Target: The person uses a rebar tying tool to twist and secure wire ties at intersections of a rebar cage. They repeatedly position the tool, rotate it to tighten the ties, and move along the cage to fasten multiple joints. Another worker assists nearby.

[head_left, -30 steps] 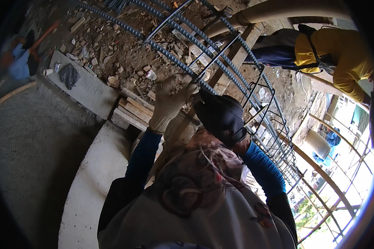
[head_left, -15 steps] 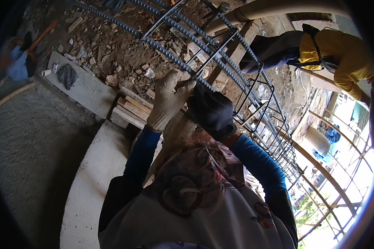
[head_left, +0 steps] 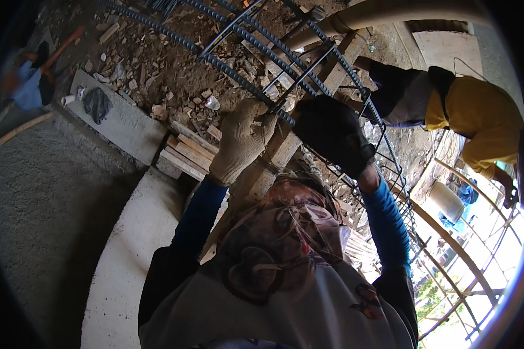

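Observation:
A cage of ribbed steel rebar [head_left: 233,74] with thin square stirrups [head_left: 313,68] slants across the upper middle. My left hand [head_left: 241,138], in a cream knit glove, is closed, its thumb and fingers pinching at the nearest bar where a stirrup crosses it. From beside those fingers hangs a thin wire [head_left: 265,142]. My right hand [head_left: 335,132], in a black glove, is closed over the cage just to the right. Its fingers are turned away and dark, so what it grips is hidden.
A timber beam [head_left: 262,177] runs below the cage. Wooden planks [head_left: 186,152] and a concrete ledge [head_left: 125,262] lie at left. Rubble [head_left: 163,87] covers the ground beyond. A person in yellow [head_left: 483,110] bends at right; another [head_left: 29,84] is far left. Bamboo poles [head_left: 448,262] stand lower right.
My right hand has moved right and slightly up, away from my left hand. The left hand stays at the bar. The person in yellow has shifted, and an arm now shows lower.

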A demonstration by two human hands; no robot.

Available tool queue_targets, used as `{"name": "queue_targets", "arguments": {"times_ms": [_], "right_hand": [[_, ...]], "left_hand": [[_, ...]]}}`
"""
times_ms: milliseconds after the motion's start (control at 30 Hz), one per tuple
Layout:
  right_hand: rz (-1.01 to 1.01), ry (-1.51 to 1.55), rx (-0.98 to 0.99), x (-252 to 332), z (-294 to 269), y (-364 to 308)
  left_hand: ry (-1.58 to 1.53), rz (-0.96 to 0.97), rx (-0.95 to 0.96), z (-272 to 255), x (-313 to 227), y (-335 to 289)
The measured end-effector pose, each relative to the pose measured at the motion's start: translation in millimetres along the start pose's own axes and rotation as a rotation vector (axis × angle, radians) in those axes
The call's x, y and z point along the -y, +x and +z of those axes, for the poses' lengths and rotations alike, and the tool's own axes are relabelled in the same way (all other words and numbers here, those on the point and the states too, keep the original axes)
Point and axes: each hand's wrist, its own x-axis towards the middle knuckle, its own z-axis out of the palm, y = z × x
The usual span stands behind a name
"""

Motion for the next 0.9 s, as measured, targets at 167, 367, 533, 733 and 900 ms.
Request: {"name": "queue_targets", "arguments": {"times_ms": [167,367,533,733,900], "right_hand": [[-0.268,-0.559,-0.032,-17.0,23.0,14.9],[-0.392,-0.526,-0.201,-18.6,42.4,20.2],[-0.274,-0.53,-0.097,-17.4,42.6,21.1],[-0.237,-0.451,-0.066,-16.2,44.5,22.1],[-0.119,-0.814,-0.198,-21.6,62.9,15.5]], "left_hand": [[-0.005,0.037,-0.024,0.9,-0.8,-1.8],[0.125,0.11,-0.021,-3.3,-2.3,1.7],[0.086,0.083,-0.004,-5.4,-9.0,3.8],[0.109,0.078,0.005,-6.6,-11.6,3.9],[0.112,0.126,-0.036,-6.1,-8.1,5.2]]}}
